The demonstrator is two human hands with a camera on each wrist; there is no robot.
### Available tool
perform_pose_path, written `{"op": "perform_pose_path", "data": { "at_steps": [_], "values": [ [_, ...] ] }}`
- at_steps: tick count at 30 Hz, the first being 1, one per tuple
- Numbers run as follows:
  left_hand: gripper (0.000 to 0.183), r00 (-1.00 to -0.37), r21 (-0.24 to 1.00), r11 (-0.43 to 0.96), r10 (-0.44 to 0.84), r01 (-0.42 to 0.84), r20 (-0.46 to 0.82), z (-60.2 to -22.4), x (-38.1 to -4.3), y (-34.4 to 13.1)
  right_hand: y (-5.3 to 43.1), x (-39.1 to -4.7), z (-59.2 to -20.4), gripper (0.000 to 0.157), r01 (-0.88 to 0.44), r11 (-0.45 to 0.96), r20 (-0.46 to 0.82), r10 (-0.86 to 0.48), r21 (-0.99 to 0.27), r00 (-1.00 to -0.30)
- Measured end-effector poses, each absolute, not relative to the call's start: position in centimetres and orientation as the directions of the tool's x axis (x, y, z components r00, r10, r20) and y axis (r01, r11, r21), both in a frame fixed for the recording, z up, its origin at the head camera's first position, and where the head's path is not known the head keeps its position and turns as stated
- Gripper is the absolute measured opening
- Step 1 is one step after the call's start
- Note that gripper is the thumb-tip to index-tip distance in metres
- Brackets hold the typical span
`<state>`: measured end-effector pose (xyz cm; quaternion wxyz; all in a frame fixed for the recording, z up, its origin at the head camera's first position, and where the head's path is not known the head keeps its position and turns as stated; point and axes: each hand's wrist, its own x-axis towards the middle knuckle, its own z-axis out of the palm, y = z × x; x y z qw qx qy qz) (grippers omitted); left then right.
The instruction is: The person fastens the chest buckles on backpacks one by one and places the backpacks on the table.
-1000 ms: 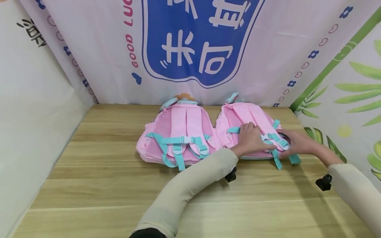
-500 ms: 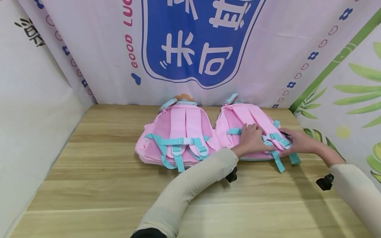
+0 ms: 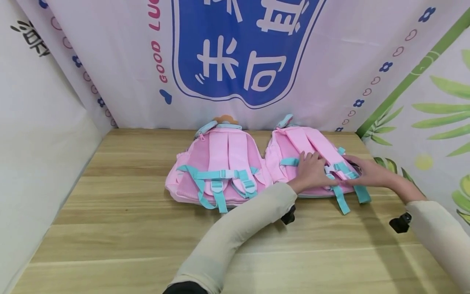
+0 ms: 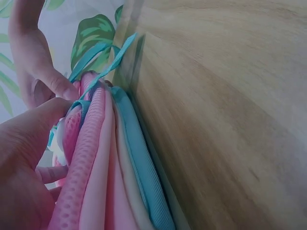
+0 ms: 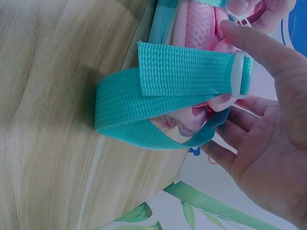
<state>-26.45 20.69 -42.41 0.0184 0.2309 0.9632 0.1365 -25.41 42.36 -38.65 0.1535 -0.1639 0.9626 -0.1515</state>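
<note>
Two pink backpacks lie strap side up on the wooden table, side by side. Both hands are at the lower straps of the right backpack [image 3: 282, 145]. My left hand [image 3: 313, 171] grips a padded shoulder strap beside the white buckle [image 3: 329, 168], thumb and fingers on either side of it. On the right, my right hand [image 3: 371, 173] holds the other strap's lower end between thumb and fingers. Its teal webbing [image 5: 187, 69] loops out past a white adjuster [image 5: 237, 74]. The two thumbs are close together. Loose teal tails [image 3: 342, 201] hang over the bag's front edge.
The left backpack [image 3: 220, 151] touches the right one, its teal chest strap [image 3: 211, 174] running across. A printed cloth [image 3: 139, 61] hangs behind the table [image 3: 121, 228]. A leaf-patterned wall [image 3: 433, 134] stands at the right, a white one [image 3: 47, 106] at the left.
The right hand has shifted slightly left, its thumb now up against the left thumb. The left hand stays nearly in place. The backpacks lie as before.
</note>
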Motion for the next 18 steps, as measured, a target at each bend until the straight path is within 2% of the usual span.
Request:
{"op": "perform_pose_path", "data": {
  "at_steps": [7, 14, 18],
  "values": [
    [0.071, -0.86, 0.277, 0.833, 0.508, 0.479, -0.043, -41.9, -26.9, 19.7, 42.1, -25.3, -38.5, 0.094, -0.269, 0.901, -0.244, -0.361, -0.34, -0.9],
    [0.052, -0.813, 0.326, 0.788, 0.575, 0.522, -0.091, -40.8, -27.1, 18.0, 42.0, -25.3, -38.5, 0.097, -0.25, 0.908, -0.259, -0.345, -0.336, -0.902],
    [0.055, -0.782, 0.36, 0.757, 0.615, 0.546, -0.107, -40.8, -27.4, 17.5, 42.1, -25.3, -38.6, 0.098, -0.249, 0.91, -0.267, -0.344, -0.331, -0.9]
  ]
}}
